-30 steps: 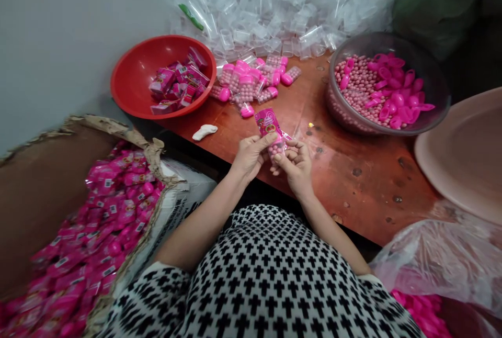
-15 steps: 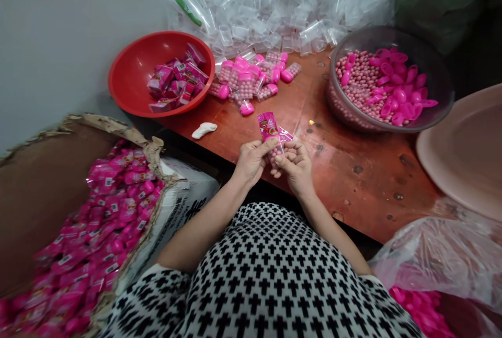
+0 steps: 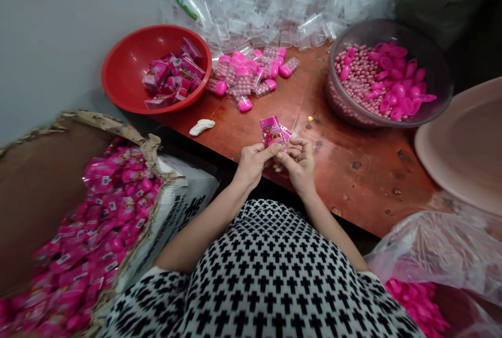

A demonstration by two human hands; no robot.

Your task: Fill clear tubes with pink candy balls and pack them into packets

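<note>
My left hand (image 3: 251,167) is closed, its thumb and fingers pinching the lower edge of a pink printed wrapper sleeve (image 3: 270,133). My right hand (image 3: 300,168) is closed too, its thumb at the lower end of the same piece, where the bead-filled tube is now mostly hidden by the sleeve and fingers. Behind the sleeve, by the right fingers, a second pink printed piece (image 3: 286,133) pokes out. Both hands meet over the table's front edge. Beyond them lies a pile of clear tubes with pink caps and pink beads (image 3: 243,80).
A red bowl (image 3: 113,74) holds wrapped packs; a dark bowl (image 3: 341,102) holds pink beads and caps. Clear empty tubes (image 3: 282,8) heap at the back. An open carton (image 3: 39,170) of wrapped packs stands left. A pale basin (image 3: 463,144) and plastic bag (image 3: 439,244) are right.
The printed sleeve has come down over the bead-filled tube, which showed below it before. My hands stay close together, and the view has shifted slightly.
</note>
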